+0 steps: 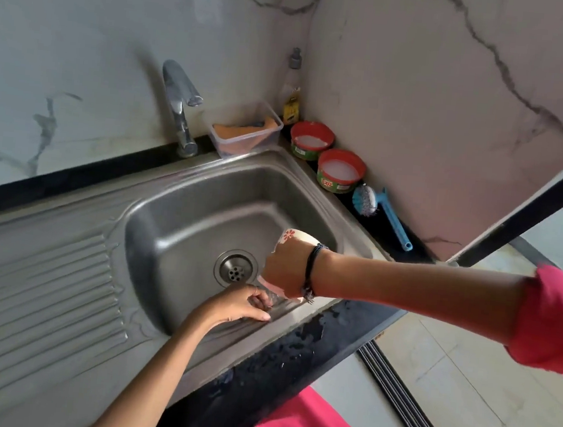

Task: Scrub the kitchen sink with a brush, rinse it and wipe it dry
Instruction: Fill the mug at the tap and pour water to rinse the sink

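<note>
Right now the steel sink [205, 206] sits sunk in the dark worktop [293, 362], its drain [235, 269] just beyond both hands. Right hand [284, 272] grips a flowered cup [296, 240], tipped over the basin. Left hand [238, 307] rests on the near rim, fingers [256, 316] loosely curled, holding nothing. Well past the fingers, the blue brush [381, 212] lies by the wall.

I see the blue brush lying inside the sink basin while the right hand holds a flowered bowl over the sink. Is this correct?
Not quite. The blue brush is not in the sink basin; the head view shows it lying on the dark ledge behind the sink, beside the red-rimmed tub. The rest holds: the right hand holds the flowered bowl over the sink.
</note>
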### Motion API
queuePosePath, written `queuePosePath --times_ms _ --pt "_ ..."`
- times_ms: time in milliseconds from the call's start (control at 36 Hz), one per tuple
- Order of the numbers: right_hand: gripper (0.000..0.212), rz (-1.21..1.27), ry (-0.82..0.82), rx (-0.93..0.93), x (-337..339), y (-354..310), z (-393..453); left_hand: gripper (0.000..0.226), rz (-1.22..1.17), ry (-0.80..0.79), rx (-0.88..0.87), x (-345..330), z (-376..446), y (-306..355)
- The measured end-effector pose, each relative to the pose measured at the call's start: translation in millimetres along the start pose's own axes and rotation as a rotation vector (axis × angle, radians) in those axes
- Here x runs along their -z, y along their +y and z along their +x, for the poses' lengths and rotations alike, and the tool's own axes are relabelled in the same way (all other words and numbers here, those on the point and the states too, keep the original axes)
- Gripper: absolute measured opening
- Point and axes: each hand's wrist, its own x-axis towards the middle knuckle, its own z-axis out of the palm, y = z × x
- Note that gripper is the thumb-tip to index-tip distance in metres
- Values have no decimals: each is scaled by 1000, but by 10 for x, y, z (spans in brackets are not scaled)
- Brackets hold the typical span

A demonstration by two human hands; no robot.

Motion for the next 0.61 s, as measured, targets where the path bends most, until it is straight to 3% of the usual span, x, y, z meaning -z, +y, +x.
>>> queuePosePath --times_ms 83,167,306,361,417,472,528,611 --pt "27 37 31 -26 78 8 116 25 -17 -21 57 78 -88 -64" --pt "6 65 30 -44 205 65 187 23 -38 -15 100 182 -150 -174" --pt "29 268 145 -216 273 300 231 15 -66 103 123 355 -199 -327" --pt "33 482 191 -302 236 429 291 14 -78 160 130 452 -197 -362" --pt "30 724 246 -378 166 529 384 19 -86 233 133 579 -190 -383" --pt "12 901 306 -431 85 601 475 23 -76 319 139 745 -160 -402" --pt "15 1063 370 -489 19 628 555 19 -39 418 139 944 -113 -375" --pt "15 1316 471 -573 -53 635 689 18 1 705 101 1324 14 -256"
